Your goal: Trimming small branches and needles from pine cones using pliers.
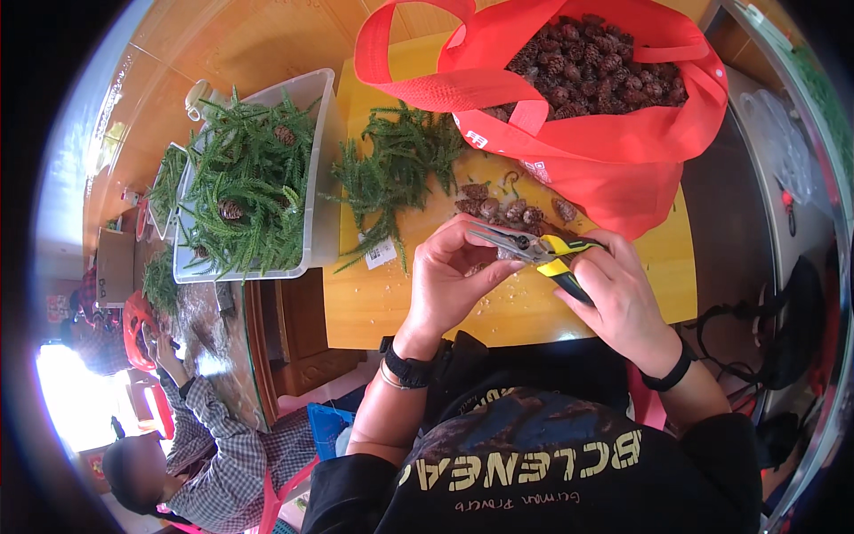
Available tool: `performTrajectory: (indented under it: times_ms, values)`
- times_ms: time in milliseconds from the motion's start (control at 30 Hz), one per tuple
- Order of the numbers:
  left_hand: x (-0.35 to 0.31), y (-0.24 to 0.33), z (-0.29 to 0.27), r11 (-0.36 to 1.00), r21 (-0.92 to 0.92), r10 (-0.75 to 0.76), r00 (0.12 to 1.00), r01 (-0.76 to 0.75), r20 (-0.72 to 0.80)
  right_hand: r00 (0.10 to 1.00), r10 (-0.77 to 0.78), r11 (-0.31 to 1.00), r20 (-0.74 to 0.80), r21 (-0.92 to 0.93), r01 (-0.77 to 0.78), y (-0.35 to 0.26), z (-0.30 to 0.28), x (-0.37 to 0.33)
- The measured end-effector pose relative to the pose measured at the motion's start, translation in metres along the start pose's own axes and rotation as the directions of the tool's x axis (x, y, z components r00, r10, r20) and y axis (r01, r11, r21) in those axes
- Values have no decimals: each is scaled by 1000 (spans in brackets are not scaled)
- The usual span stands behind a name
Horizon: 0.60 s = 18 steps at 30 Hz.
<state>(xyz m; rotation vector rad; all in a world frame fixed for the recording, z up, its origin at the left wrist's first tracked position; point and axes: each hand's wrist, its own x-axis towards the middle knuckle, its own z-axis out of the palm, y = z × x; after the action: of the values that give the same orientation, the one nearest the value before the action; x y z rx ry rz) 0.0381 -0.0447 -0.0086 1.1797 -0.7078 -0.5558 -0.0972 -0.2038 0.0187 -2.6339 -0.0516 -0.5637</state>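
My right hand grips the yellow-and-black handles of a pair of long-nose pliers over the yellow table. The plier jaws point left across the fingers of my left hand. That hand is curled, with thumb and fingers pinched around something small just under the jaws; the jaws and fingers mostly hide it, so I cannot make out what it is. Just beyond my hands, several loose brown pine cones lie on the table. Left of them is a pile of green artificial pine sprigs with a white tag.
A red bag full of pine cones stands at the back right. At left, a clear plastic bin holds green sprigs with a few cones. A person in a checked shirt works at another table, lower left. A black bag sits at right.
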Motion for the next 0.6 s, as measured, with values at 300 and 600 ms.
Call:
performTrajectory:
  times_ms: [300, 600]
  values:
    - [-2, -8, -1, 988, -35, -155, 987, 154, -40, 999, 19, 997, 38, 75, -22, 7, 3, -4]
    - [-4, -11, -14, 984, 7, -177, 981, 178, -85, 785, 321, 352, 530, 702, -619, 26, 3, 0]
